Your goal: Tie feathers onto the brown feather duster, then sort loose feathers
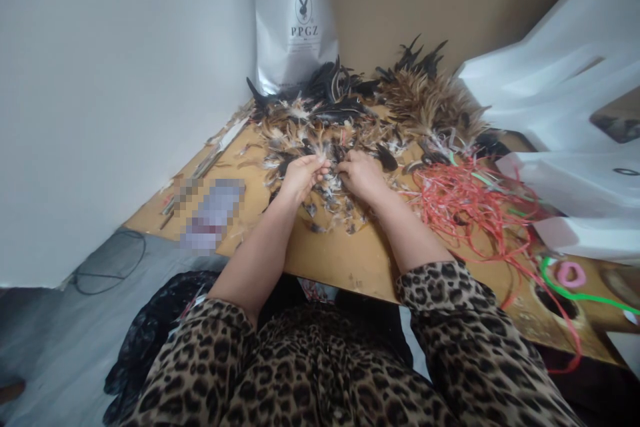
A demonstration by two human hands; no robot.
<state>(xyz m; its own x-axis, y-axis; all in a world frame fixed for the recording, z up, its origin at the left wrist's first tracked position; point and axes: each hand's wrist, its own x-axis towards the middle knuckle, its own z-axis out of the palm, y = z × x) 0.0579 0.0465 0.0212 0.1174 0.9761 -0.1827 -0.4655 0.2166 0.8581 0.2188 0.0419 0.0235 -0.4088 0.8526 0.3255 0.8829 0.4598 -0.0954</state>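
My left hand point(301, 175) is closed in a pinch on a small bunch of pale and brown feathers point(320, 161), held by their quill ends. My right hand point(361, 173) rests right beside it with fingers curled down into the loose feathers point(330, 197) scattered on the wooden table point(340, 257). A big heap of brown and black feathers point(350, 107) lies just beyond both hands. What the right fingers hold is hidden among the feathers.
A tangle of red strings point(465, 203) lies to the right of my hands. A silver bag point(295, 20) stands at the back against the wall. White plastic bags point(565, 120) fill the right side. A green cord point(565, 287) and a pink ring point(571, 274) lie at the near right.
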